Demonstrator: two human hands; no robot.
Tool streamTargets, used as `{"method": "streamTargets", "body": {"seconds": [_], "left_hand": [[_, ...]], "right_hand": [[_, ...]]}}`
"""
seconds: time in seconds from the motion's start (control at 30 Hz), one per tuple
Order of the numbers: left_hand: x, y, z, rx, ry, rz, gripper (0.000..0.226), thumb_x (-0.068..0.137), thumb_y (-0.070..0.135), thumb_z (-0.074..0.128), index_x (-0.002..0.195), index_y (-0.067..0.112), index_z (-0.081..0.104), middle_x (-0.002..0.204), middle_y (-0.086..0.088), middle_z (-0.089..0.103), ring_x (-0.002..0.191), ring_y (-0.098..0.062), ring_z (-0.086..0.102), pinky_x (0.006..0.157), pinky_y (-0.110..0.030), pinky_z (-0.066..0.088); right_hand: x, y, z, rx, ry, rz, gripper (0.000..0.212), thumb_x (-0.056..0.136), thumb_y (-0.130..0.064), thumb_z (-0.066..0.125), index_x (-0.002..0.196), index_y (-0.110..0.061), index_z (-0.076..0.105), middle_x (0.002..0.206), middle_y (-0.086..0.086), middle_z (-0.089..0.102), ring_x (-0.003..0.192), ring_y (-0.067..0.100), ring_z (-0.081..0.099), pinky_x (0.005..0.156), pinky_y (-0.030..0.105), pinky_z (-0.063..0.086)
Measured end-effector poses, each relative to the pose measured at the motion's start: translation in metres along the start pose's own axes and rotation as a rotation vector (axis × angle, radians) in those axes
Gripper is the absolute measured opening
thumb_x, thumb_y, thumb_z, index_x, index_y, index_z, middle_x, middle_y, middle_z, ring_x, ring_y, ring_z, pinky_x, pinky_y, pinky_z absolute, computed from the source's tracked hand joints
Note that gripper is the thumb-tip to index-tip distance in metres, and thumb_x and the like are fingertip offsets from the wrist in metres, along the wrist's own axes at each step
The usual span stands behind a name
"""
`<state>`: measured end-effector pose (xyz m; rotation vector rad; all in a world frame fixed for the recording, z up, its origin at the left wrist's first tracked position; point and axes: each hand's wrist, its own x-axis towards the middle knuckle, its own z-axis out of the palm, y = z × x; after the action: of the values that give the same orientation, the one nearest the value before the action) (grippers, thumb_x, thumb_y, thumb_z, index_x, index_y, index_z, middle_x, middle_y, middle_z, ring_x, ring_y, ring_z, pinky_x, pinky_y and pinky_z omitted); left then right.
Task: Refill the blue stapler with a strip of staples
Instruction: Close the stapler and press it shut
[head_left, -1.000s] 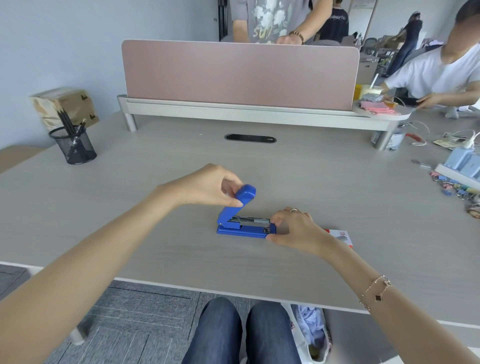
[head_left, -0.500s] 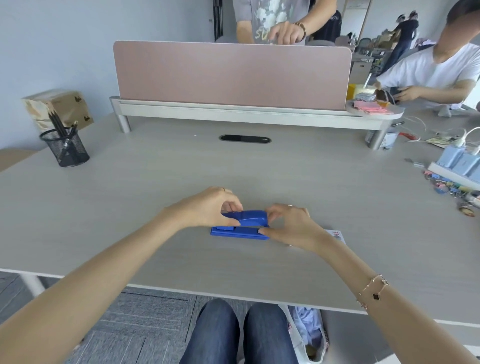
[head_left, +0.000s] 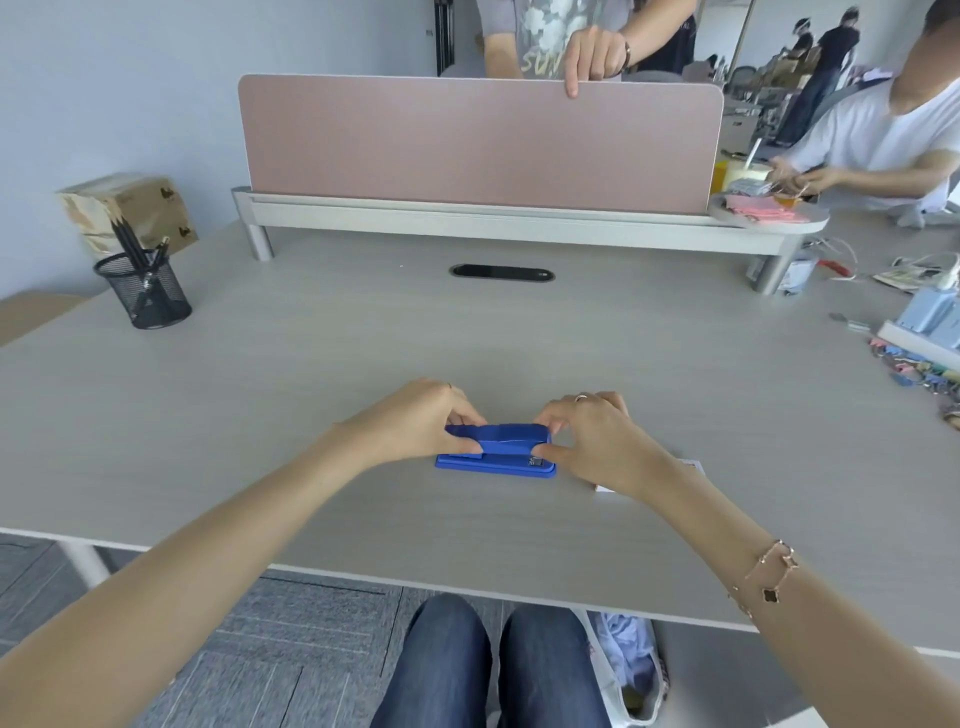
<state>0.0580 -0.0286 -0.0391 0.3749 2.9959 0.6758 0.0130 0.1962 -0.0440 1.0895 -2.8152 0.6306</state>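
The blue stapler (head_left: 506, 449) lies flat on the grey desk (head_left: 519, 332) in front of me, its top arm down on the base. My left hand (head_left: 415, 423) grips its rear, hinge end with thumb and fingers. My right hand (head_left: 597, 439) pinches its front end, thumb by the metal nose. A small white staple box (head_left: 693, 466) peeks out from behind my right wrist, mostly hidden. No loose staple strip shows.
A black mesh pen cup (head_left: 144, 289) stands at the far left beside a cardboard box (head_left: 130, 205). A pink divider (head_left: 480, 140) on a metal rail crosses the back. Clips and blue items (head_left: 924, 338) crowd the right edge. Two people are behind and to the right.
One second ago my left hand held the stapler's top arm raised with the staple channel exposed. The arm has since swung down shut, and both hands now hold the stapler's ends.
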Motion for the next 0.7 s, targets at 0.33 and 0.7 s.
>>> {"method": "streamTargets", "body": {"seconds": [0.33, 0.7], "left_hand": [[0.003, -0.004, 0.007, 0.072, 0.011, 0.022, 0.021, 0.082, 0.034, 0.069, 0.102, 0.032, 0.072, 0.091, 0.004, 0.066, 0.071, -0.008, 0.052, 0.069, -0.031, 0.046], [0.002, 0.001, 0.003, 0.002, -0.029, -0.021, 0.022, 0.08, 0.03, 0.07, 0.102, 0.027, 0.07, 0.089, 0.009, 0.061, 0.077, -0.002, 0.054, 0.069, -0.02, 0.045]], "right_hand": [[-0.001, 0.003, 0.013, -0.085, -0.025, 0.003, 0.022, 0.086, -0.031, 0.055, 0.094, -0.012, 0.063, 0.097, 0.006, 0.062, 0.095, 0.023, 0.049, 0.088, 0.028, 0.024], [-0.002, -0.002, 0.008, -0.157, -0.053, -0.001, 0.029, 0.089, -0.033, 0.05, 0.112, -0.015, 0.057, 0.105, 0.006, 0.06, 0.104, 0.024, 0.049, 0.093, 0.033, 0.03]]}}
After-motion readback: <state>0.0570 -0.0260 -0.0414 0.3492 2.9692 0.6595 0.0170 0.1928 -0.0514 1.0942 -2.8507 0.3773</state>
